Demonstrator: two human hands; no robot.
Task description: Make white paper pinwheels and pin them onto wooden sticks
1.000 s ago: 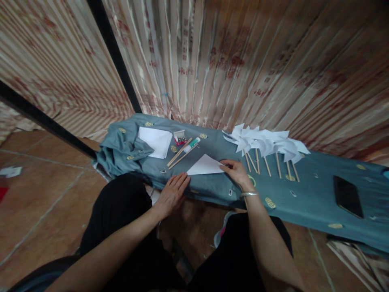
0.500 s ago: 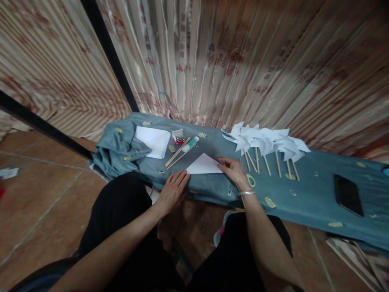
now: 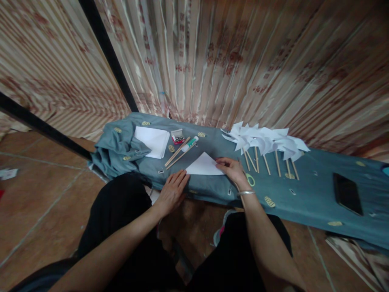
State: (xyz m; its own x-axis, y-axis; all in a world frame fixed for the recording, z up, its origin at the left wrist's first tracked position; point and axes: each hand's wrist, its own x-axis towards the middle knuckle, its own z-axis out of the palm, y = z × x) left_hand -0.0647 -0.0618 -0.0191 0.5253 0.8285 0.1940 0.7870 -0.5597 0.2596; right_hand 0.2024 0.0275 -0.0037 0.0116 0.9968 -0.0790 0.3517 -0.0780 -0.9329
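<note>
Right hand (image 3: pixel 233 170) creeps inward over the paper triangle (image 3: pixel 203 165) on the counter (image 3: pixel 304 207), pinch or press impossible to tell! Left hand (image 3: pixel 172 190), unclenched, touches the other corner, so the sheet looks steadied.

No text can be read, even on the curtain (image 3: pixel 194 52).

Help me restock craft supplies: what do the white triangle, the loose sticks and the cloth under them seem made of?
White triangle: matte paper, judging by its thin, crisp, straight edges.
Loose sticks: probably plain wood, unvarnished-looking, from their pale tan colour.
Cloth: fabric, fibre unclear, dull finish; it bunches in soft folds.
</note>
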